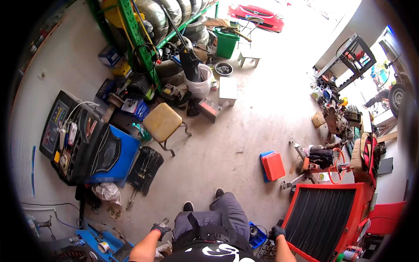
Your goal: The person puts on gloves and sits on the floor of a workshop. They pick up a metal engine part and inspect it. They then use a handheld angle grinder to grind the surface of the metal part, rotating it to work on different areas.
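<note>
Head view: standing in a cluttered tyre shop, both gloved hands low at my sides.

My left hand (161,229) has its fingers curled around a small metal tool (164,222); my right hand (277,232) hangs just beside the red machine (325,216), whether its fingers are spread or pressed together I cannot tell. Risk, as I judge it: tripping on floor clutter near my feet, or the tool slipping from the glove. Count: one yellow stool (162,122), one white bucket (200,85), one green bin (226,43), one orange box (273,166).
</note>
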The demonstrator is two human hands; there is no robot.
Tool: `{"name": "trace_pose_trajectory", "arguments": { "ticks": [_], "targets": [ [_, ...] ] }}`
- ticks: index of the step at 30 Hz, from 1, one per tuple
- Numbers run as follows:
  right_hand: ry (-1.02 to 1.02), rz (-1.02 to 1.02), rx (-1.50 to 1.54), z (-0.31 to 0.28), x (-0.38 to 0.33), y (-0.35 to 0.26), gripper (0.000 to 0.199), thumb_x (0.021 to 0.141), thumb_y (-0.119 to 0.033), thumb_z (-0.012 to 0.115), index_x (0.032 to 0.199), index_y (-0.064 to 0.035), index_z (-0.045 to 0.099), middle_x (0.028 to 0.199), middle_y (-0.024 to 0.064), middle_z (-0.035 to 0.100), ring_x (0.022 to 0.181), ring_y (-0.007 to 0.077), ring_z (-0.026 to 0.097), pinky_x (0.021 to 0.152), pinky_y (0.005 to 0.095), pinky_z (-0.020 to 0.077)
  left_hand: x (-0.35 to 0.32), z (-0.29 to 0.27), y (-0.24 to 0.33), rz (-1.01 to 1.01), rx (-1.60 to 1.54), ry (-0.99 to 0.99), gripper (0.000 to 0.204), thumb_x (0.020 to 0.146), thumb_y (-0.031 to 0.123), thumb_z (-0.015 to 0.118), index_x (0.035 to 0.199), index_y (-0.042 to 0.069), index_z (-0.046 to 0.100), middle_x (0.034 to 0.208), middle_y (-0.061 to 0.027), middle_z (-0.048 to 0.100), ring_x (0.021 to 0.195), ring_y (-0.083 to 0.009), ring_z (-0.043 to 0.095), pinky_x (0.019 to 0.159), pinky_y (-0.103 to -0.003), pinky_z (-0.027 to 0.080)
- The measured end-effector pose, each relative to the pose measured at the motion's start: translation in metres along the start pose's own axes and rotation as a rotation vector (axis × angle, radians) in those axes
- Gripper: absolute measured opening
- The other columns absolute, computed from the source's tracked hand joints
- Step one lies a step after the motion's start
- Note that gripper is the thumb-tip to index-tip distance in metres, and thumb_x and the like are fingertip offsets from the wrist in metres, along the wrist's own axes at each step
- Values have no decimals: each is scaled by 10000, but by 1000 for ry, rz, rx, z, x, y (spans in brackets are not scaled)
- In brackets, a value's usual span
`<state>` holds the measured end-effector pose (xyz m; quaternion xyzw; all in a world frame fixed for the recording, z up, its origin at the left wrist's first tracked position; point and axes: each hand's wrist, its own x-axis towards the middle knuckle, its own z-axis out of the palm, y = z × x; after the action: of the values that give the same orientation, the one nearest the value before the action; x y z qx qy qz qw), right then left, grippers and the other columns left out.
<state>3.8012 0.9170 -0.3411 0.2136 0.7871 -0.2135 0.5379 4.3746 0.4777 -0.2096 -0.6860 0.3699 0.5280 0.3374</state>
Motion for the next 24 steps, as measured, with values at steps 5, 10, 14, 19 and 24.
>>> {"name": "trace_pose_trajectory", "arguments": {
  "ticks": [5, 10, 14, 19, 24],
  "targets": [
    [-60, -161, -1109, -35, 17, -29, 319, 923, -368, 539, 1063, -128, 696, 1130, 138, 696, 1065, 340, 652, 901, 517, 514, 58, -46, 171, 224, 534, 122, 764, 800, 439, 683, 1505, 376, 395, 1013, -229, 586, 862, -323, 667, 740, -477, 579],
    [-337, -104, -673, -4, 92, -325, 296, 945, -287, 511, 981, -84, 723, 1053, 226, 718, 870, 409, 691, 788, 565, 561, -6, -65, 344, -16, 168, 40, 738, 806, 436, 730, 1467, 266, 447, 840, -184, 632, 655, -274, 634, 570, -433, 548],
    [-44, -554, -140, 13, 48, -699, 332, 931, -276, 693, 1161, -46, 626, 900, 107, 689, 763, 229, 661, 645, 383, 563, -45, -74, 503, -9, 124, -91, 732, 812, 478, 679, 1485, 387, 406, 1335, -327, 464, 847, -384, 686, 667, -433, 594],
    [211, -1204, -870, 71, -31, -1062, 487, 868, -268, 736, 1309, -87, 636, 1296, 163, 646, 1211, 319, 597, 1054, 404, 465, -22, -82, 623, 40, -47, -146, 670, 842, 430, 664, 1463, 352, 426, 1051, -220, 639, 749, -331, 686, 581, -418, 589],
    [9, -1502, -1437, 211, -20, -1268, 574, 810, -211, 728, 1351, -86, 580, 1378, 176, 577, 1309, 359, 503, 1098, 433, 423, 47, -91, 745, -207, -268, -229, 572, 830, 301, 710, 1374, 295, 536, 870, -73, 654, 629, -208, 603, 502, -372, 513]
  ]
}}
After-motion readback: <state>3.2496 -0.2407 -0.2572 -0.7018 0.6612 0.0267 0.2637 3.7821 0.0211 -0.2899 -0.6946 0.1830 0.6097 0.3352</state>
